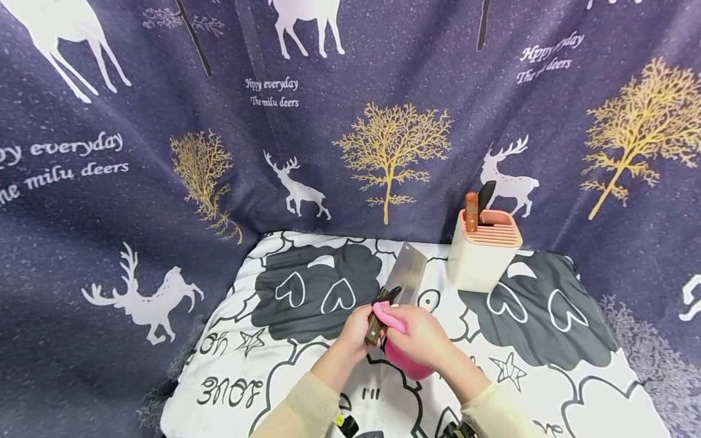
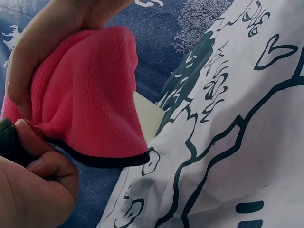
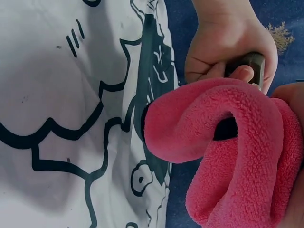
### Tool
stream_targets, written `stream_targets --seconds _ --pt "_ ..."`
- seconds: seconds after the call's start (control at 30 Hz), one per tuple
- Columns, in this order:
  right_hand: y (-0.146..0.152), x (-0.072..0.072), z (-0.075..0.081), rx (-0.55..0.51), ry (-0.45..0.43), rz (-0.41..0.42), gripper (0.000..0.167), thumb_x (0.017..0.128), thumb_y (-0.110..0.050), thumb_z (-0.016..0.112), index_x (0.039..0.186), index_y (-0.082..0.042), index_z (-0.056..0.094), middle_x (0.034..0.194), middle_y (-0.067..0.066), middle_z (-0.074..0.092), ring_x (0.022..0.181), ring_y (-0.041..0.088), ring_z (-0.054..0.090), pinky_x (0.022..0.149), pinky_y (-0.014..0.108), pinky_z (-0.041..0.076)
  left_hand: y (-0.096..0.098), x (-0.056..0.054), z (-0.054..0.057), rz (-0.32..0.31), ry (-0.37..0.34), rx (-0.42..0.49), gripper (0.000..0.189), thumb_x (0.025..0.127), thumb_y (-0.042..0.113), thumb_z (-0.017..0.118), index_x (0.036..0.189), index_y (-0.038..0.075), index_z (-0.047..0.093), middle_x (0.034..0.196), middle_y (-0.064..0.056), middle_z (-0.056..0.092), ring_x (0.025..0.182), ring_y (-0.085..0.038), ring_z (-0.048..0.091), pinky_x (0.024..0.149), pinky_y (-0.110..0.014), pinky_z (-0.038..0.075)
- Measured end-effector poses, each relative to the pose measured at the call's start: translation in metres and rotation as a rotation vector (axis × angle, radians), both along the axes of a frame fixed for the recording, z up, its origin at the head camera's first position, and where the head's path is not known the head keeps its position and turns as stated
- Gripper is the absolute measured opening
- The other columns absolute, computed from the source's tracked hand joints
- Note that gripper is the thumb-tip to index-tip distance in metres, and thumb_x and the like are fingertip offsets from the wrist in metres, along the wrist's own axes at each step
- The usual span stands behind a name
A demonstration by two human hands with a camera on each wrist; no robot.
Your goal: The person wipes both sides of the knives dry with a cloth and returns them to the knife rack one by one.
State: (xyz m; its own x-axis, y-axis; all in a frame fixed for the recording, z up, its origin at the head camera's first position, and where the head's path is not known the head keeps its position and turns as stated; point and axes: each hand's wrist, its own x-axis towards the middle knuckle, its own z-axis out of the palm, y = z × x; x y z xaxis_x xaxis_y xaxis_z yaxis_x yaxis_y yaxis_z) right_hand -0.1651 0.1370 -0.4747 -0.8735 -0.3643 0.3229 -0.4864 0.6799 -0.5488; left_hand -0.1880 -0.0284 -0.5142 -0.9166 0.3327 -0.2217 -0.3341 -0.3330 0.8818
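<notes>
In the head view a cleaver [image 1: 408, 272] with a broad metal blade points away from me, tilted slightly right. My left hand [image 1: 353, 333] grips its dark handle [image 1: 374, 332]; the butt shows between the fingers in the right wrist view. A pink cloth [image 1: 409, 364] with black edging is bunched in my right hand [image 1: 420, 331], which holds it against the cleaver where handle meets blade. Loose folds of the fluffy cloth [image 2: 95, 90] hang below the right hand in the left wrist view. In the right wrist view, the cloth [image 3: 256, 133] hides most of the right hand's fingers.
A white knife block [image 1: 472, 267] with an orange slotted top stands at the back right, holding a brown-handled knife [image 1: 471, 212] and a black-handled one [image 1: 485, 196]. A black-and-white patterned cloth [image 1: 306, 365] covers the table. Behind it hangs a dark blue curtain [image 1: 306, 134].
</notes>
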Motion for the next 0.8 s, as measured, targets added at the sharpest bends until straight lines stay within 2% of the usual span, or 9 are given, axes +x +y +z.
stream_targets --seconds 0.17,0.3,0.5,0.7,0.8 --pt "-0.001 0.007 0.0 0.039 0.05 0.081 0.04 0.082 -0.017 0.07 0.121 -0.019 0.077 0.103 -0.005 0.08 0.085 0.008 0.071 0.074 0.031 0.06 0.002 -0.004 -0.002 -0.003 -0.02 0.015 0.035 0.107 0.024 0.035 0.08 0.018 0.058 0.055 0.01 0.053 0.04 0.0 0.045 0.034 -0.016 0.033" --pt "-0.003 0.015 0.001 0.052 0.084 0.143 0.038 0.082 -0.017 0.071 0.12 -0.018 0.077 0.095 -0.004 0.078 0.079 0.005 0.067 0.07 0.03 0.058 0.003 -0.005 -0.002 0.029 -0.061 -0.011 0.039 0.107 0.028 0.036 0.075 0.019 0.054 0.052 0.012 0.048 0.04 -0.001 0.043 0.037 -0.018 0.032" --pt "-0.007 0.021 0.0 0.101 0.119 0.155 0.035 0.079 -0.017 0.073 0.113 -0.019 0.078 0.08 -0.009 0.069 0.067 0.002 0.052 0.062 0.027 0.051 0.003 -0.004 -0.005 0.05 -0.123 0.013 0.029 0.106 0.031 0.041 0.09 0.016 0.059 0.056 0.013 0.046 0.048 0.001 0.046 0.044 -0.017 0.037" --pt "-0.006 0.024 -0.009 0.079 0.158 0.201 0.037 0.078 -0.016 0.074 0.115 -0.017 0.078 0.09 -0.008 0.076 0.075 0.006 0.066 0.067 0.028 0.056 0.003 -0.003 -0.009 0.081 -0.115 0.071 0.026 0.106 0.029 0.043 0.094 0.016 0.062 0.064 0.011 0.05 0.053 0.001 0.047 0.052 -0.012 0.042" --pt "-0.003 0.023 -0.015 -0.018 0.092 0.285 0.038 0.079 -0.01 0.072 0.115 -0.02 0.078 0.098 -0.01 0.078 0.084 0.003 0.069 0.075 0.024 0.058 0.0 -0.002 -0.012 0.076 -0.081 0.054 0.031 0.109 0.029 0.04 0.088 0.016 0.059 0.064 0.008 0.055 0.053 -0.001 0.05 0.051 -0.014 0.044"
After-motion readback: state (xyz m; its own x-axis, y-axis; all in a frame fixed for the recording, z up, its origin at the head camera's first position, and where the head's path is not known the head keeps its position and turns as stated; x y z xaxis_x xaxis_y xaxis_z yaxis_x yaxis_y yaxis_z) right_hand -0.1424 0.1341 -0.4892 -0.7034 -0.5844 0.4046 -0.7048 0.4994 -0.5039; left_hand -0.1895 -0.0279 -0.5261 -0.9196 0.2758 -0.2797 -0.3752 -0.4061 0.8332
